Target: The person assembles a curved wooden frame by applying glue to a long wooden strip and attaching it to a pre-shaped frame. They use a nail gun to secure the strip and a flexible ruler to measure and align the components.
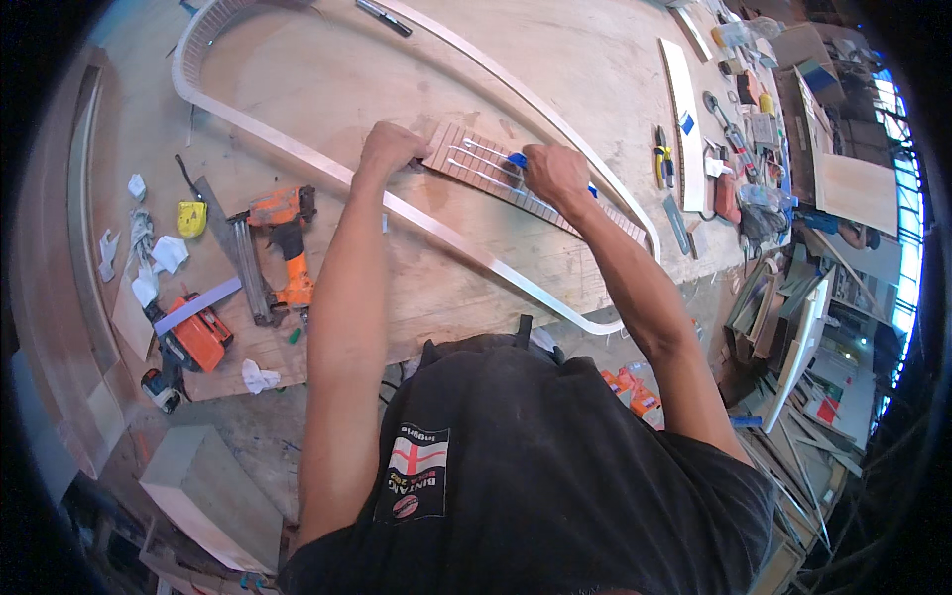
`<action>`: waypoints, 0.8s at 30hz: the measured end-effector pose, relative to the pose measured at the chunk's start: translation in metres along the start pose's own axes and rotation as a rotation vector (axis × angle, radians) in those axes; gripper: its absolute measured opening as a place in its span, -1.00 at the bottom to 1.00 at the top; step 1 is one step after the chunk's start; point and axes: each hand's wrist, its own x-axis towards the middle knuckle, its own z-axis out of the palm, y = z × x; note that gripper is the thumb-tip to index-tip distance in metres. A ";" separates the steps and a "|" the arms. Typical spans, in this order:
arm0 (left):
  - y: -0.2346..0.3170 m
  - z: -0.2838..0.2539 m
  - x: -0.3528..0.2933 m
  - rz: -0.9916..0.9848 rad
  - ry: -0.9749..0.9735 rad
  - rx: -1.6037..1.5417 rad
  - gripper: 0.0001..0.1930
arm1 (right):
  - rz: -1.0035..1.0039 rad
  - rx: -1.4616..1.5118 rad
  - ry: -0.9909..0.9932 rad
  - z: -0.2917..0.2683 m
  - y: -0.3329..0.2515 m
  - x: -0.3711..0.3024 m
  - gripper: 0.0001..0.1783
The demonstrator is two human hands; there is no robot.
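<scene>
A flat wooden strip (486, 177) with close crosswise slots lies slantwise on the workbench, inside a long looped frame (288, 144) of pale bent strip. White streaks run along the strip's upper face. My left hand (395, 149) is closed at the strip's left end, its fingertips partly hidden. Over the strip's middle, my right hand (557, 177) is wrapped round a slim blue object (517, 159). Blue shows at both sides of the fist; the rest is covered, so its exact kind does not show.
An orange nail gun (290, 248), a yellow tape measure (191, 218), an orange-red tool (198, 332) and crumpled paper lie left. A marker (384, 17) lies at the far side. Pliers (663, 159), a pale slotted board (684, 124) and a red drill (727, 196) lie right.
</scene>
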 end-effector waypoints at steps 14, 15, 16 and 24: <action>0.007 -0.007 -0.004 -0.025 -0.067 -0.029 -0.77 | 0.298 -0.117 -0.142 0.048 0.166 -0.126 -0.79; 0.007 -0.006 -0.004 -0.016 -0.058 -0.003 -0.78 | 0.320 -0.118 -0.156 0.051 0.176 -0.135 -0.78; 0.008 -0.004 -0.004 -0.007 -0.049 0.022 -0.78 | 0.363 -0.079 -0.135 0.055 0.185 -0.145 -0.77; 0.001 -0.007 -0.003 -0.032 -0.091 -0.104 -0.74 | 0.555 0.136 -0.008 0.068 0.177 -0.176 -0.73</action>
